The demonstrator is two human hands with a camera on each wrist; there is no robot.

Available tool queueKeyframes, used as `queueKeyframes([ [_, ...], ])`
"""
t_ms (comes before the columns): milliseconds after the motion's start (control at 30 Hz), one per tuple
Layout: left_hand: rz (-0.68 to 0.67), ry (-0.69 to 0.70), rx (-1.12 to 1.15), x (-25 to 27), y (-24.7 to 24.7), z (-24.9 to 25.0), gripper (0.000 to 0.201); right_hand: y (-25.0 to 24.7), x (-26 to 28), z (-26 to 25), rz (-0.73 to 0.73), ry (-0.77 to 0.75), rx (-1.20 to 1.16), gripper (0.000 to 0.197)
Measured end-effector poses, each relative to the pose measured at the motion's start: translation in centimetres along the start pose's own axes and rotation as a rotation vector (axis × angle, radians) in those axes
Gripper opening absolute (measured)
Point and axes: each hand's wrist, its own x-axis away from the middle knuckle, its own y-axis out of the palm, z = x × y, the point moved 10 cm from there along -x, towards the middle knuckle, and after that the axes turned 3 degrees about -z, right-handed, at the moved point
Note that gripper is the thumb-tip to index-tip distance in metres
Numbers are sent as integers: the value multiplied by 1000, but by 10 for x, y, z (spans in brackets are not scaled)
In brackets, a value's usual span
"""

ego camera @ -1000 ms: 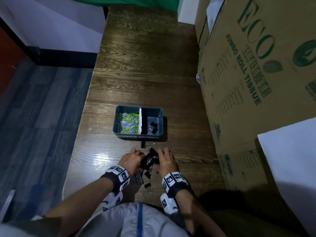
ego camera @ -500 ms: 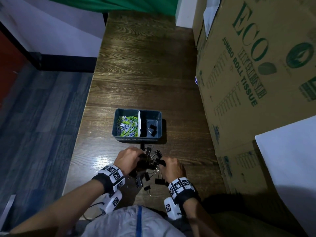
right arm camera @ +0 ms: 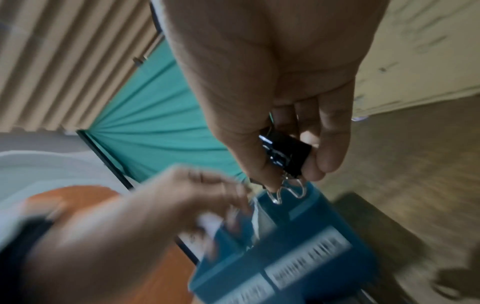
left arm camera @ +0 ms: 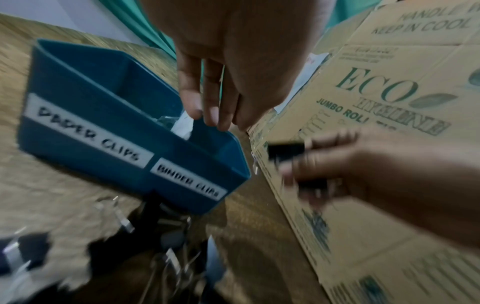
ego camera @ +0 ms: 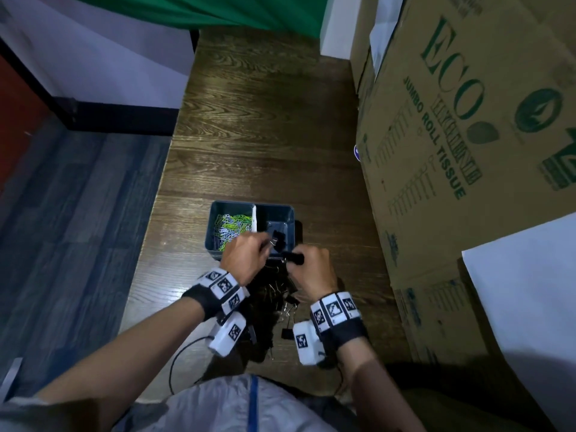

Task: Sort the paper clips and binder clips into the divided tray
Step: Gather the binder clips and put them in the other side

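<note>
A blue divided tray (ego camera: 218, 247) stands on the wooden table, labelled "PAPER CLIPS" (left arm camera: 88, 135) on the left and "BINDER CLIPS" (left arm camera: 189, 183) on the right. Coloured paper clips (ego camera: 232, 227) fill its left compartment and a few black binder clips (ego camera: 277, 236) lie in the right one. My left hand (ego camera: 265, 244) hovers over the tray's near edge by the divider, fingers (left arm camera: 215, 115) straight and pointing down with nothing seen in them. My right hand (ego camera: 296, 260) pinches one black binder clip (right arm camera: 285, 152) just in front of the tray's right corner. A pile of binder clips (ego camera: 274, 294) lies between my wrists.
Tall cardboard boxes (ego camera: 452, 151) wall off the table's right side, close to the tray. A white sheet (ego camera: 530, 307) leans at the near right. The table's left edge (ego camera: 156, 213) drops to a grey floor. Bare wood stretches beyond the tray.
Both hands have lifted off the pile and moved forward to the tray. The right hand now carries a binder clip; the left hand's fingers have straightened over the right compartment.
</note>
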Motion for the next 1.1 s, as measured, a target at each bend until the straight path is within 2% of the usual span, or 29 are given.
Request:
queueKeyframes([
  [100, -118, -18, -99, 33, 32, -11, 10, -22, -20, -26, 80, -40, -12, 10],
  [133, -189, -26, -155, 43, 46, -16, 15, -28, -27, -33, 110, -49, -16, 12],
  [200, -338, -19, -257, 60, 76, -30, 44, -36, -37, -44, 149, -61, -29, 22],
  [267, -433, 3, -310, 70, 96, -43, 71, -35, -39, -49, 167, -85, -12, 30],
  [300, -466, 8, -327, 72, 103, -48, 79, -33, -37, -49, 182, -98, -6, 29],
  [400, -557, 19, -380, 72, 118, -55, 88, -11, -25, -30, 213, -84, -30, 13],
  [500, -627, -18, -402, 67, 125, -59, 92, 27, -8, 5, 117, 11, 3, 10],
  [567, -636, -12, -420, 66, 128, -58, 94, 55, 5, 31, -24, 100, 88, 26],
  [667, -632, 65, -412, 72, 132, -46, 87, 85, 24, 68, -209, 204, 210, 72],
  [733, -618, 124, -391, 79, 130, -38, 79, 95, 31, 80, -269, 187, 276, 91],
  [800, -547, 144, -401, 83, 121, -37, 75, 99, 34, 84, -295, 144, 322, 100],
  [867, -463, 60, -394, 87, 106, -49, 80, 99, 35, 85, -306, 126, 332, 105],
  [933, -427, -121, -365, 94, 93, -74, 97, 98, 34, 88, -330, 145, 323, 110],
  [1033, -471, -339, -305, 108, 88, -106, 123, 100, 32, 92, -395, 217, 316, 118],
  [1100, -522, -368, -261, 113, 95, -113, 128, 102, 31, 90, -419, 242, 318, 122],
])
